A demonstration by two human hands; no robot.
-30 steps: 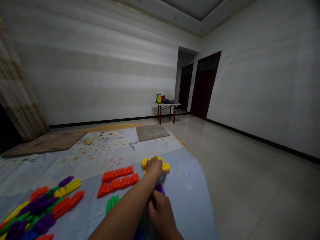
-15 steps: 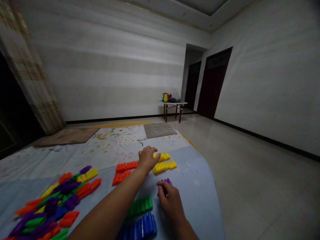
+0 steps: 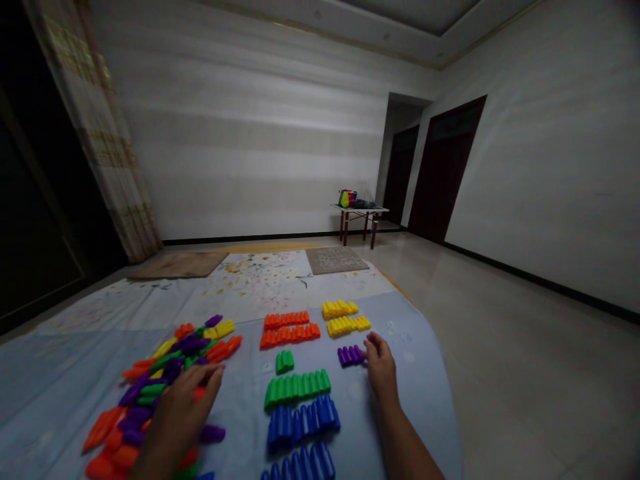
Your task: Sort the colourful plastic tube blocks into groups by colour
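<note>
My left hand (image 3: 186,403) is over a mixed pile of plastic pieces, fingers stretched out and apart from the thumb; I see nothing held in it. Around it lie orange pieces (image 3: 103,430), purple pieces (image 3: 191,345) and green pieces, some hidden under the hand. My right hand (image 3: 382,371) rests at the right end of a short row of purple pieces (image 3: 350,356), its fingers loosely bent and apart, fingertips at the last piece. Further left stand rows of green pieces (image 3: 299,388) and blue pieces (image 3: 303,423).
Two rows of orange pieces (image 3: 290,335) and two of yellow pieces (image 3: 349,325) lie beyond. A flowered cloth (image 3: 415,373) covers the table, with a grey mat (image 3: 337,261) and a brown mat (image 3: 180,265) at its far side. A small table (image 3: 360,209) stands by the wall.
My left hand has moved from beside the yellow rows back left to the mixed pile. My right hand stays by the purple row, and the view has shifted left.
</note>
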